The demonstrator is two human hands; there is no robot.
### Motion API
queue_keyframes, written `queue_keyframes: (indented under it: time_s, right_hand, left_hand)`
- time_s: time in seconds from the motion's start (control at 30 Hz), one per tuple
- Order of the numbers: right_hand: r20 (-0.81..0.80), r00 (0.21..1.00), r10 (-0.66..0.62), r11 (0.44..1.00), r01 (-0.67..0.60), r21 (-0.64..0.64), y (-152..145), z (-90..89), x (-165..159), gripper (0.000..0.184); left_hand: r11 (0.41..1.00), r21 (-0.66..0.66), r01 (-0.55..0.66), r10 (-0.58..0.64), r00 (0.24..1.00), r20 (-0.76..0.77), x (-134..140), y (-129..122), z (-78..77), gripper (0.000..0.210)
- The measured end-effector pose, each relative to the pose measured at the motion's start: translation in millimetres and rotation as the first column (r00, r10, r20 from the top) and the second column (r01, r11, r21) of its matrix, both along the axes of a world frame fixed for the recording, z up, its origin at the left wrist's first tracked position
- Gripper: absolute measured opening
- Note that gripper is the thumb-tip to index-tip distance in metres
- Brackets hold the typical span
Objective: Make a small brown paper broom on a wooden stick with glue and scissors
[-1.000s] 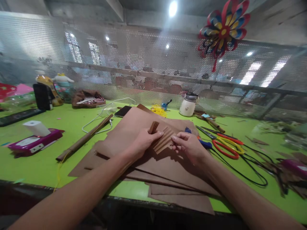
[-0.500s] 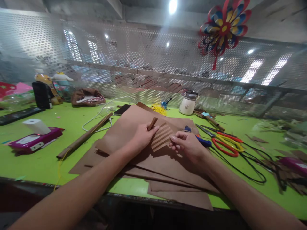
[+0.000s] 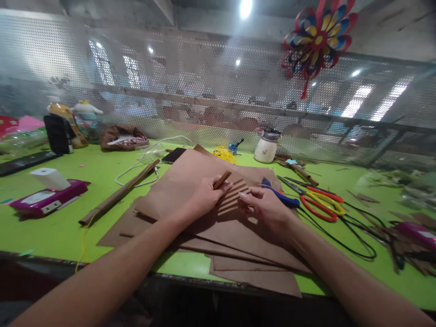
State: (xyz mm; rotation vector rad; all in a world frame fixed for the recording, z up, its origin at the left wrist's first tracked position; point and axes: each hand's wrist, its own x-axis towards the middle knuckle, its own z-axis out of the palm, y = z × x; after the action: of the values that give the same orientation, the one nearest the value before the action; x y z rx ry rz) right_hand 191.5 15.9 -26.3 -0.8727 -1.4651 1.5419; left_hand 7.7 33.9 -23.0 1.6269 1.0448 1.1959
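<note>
A small piece of brown cardboard with light and dark stripes (image 3: 233,196) is held up between my two hands, above a stack of brown paper sheets (image 3: 184,181). My left hand (image 3: 210,194) is closed on its left side; a narrow brown strip (image 3: 222,180) sticks up from the same fingers, and I cannot tell if it joins the striped piece. With thumb and fingertips together, my right hand (image 3: 264,205) pinches the right edge. Just beyond that hand lies a blue-handled tool (image 3: 286,199), partly hidden. Scissors with red and yellow handles (image 3: 322,206) lie to its right.
On the left are a long brown rolled tube (image 3: 119,193) and a purple power strip (image 3: 49,197) with a white plug. A white jar (image 3: 266,147), yellow shreds (image 3: 224,154) and a phone (image 3: 173,155) stand or lie behind. Black cable (image 3: 361,252) and brown scraps (image 3: 420,256) are at right.
The striped piece has tilted and shifted slightly right and down. Both hands keep hold of it; my left hand has moved a little to the right with the brown strip.
</note>
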Motion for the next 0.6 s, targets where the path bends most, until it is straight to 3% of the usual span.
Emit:
queue_keyframes:
  time_s: [0.2, 0.33, 0.43, 0.53, 0.6]
  right_hand:
    - [0.069, 0.996, -0.065, 0.997, 0.061, 0.053, 3.9, -1.1, 2.1, 0.032]
    - [0.192, 0.958, -0.211, 0.945, 0.15, 0.29, 11.5, -0.7, 7.0, 0.028]
    - [0.215, 0.903, -0.372, 0.815, 0.207, 0.541, 13.1, 2.0, 9.8, 0.021]
    - [0.16, 0.85, -0.501, 0.591, 0.201, 0.781, 10.6, 4.7, 11.9, 0.015]
    - [0.126, 0.829, -0.545, 0.435, 0.151, 0.887, 8.5, 5.8, 13.0, 0.025]
  left_hand:
    - [0.977, -0.184, 0.109, -0.086, 0.988, 0.127, 2.1, -10.5, 11.0, 0.03]
    - [0.97, -0.242, -0.025, 0.062, 0.988, 0.145, -2.1, -6.6, 10.5, 0.029]
    - [0.964, -0.241, -0.117, 0.151, 0.98, 0.127, -6.0, -1.3, 7.1, 0.031]
    - [0.961, -0.268, -0.071, 0.123, 0.975, 0.182, -7.8, 0.0, 6.5, 0.033]
    - [0.949, -0.315, 0.002, 0.075, 0.969, 0.234, -7.9, -1.4, 8.2, 0.034]
